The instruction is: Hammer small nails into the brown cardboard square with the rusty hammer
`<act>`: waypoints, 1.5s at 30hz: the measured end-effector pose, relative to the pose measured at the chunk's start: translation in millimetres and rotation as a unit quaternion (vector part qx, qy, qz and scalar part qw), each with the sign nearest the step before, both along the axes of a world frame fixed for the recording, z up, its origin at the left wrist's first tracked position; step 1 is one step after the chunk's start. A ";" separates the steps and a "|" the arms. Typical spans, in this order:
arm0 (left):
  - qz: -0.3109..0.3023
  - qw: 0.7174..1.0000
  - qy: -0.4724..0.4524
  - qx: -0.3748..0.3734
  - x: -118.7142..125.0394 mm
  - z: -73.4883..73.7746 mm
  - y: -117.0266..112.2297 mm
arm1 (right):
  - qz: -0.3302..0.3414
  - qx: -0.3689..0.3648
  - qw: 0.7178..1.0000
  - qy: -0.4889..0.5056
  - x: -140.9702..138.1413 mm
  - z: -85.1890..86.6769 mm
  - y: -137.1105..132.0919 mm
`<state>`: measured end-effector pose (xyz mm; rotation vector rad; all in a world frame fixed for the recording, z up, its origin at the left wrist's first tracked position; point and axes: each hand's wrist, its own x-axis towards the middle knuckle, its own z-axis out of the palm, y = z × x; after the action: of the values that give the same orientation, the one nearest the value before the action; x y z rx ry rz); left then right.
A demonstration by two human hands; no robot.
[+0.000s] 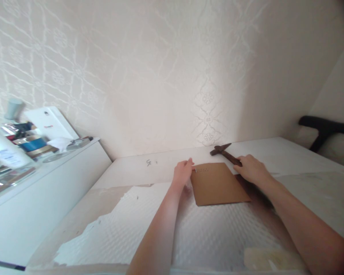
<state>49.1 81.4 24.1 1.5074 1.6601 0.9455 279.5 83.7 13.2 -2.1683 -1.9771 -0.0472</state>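
One brown board lies on the desk, one hammer at its one o'clock, right hand grip clamped on it. Left hand, ten o'clock: cannot tell its grip. One bottle, nine o'clock, contents hidden.

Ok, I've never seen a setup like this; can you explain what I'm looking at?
There's no machine: these are a person's bare hands, in one picture from a camera worn on their head, looking forward and down. The right hand grips a hammer by its handle. The left hand is at the far left corner of a brown board; what its fingertips hold, if anything, is unclear. Small dark marks dot the board's far end. A textured white covering spreads across the surface nearer the camera.
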 end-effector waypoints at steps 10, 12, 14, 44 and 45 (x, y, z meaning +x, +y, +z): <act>0.014 0.934 -0.324 -0.147 -3.5 11.8 -8.9 | 0.192 0.124 0.963 0.139 3.3 17.3 -4.8; 0.014 0.928 -0.338 -0.156 -4.0 12.6 -9.3 | 0.232 0.106 0.953 0.165 2.5 21.7 -8.0; 0.006 0.925 -0.345 -0.161 -4.2 13.2 -9.8 | 0.245 0.086 0.949 0.178 0.9 25.3 -11.4; 0.015 0.930 -0.334 -0.153 -1.1 10.1 -5.9 | 0.272 0.004 0.938 0.216 -5.5 34.3 -23.6; 0.016 0.930 -0.333 -0.153 -1.3 9.8 -5.8 | 0.271 0.005 0.937 0.218 -5.6 34.4 -23.5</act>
<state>47.9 75.6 34.0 0.8187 1.2534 1.0121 273.9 60.2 47.6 -1.3882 -2.1911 0.4622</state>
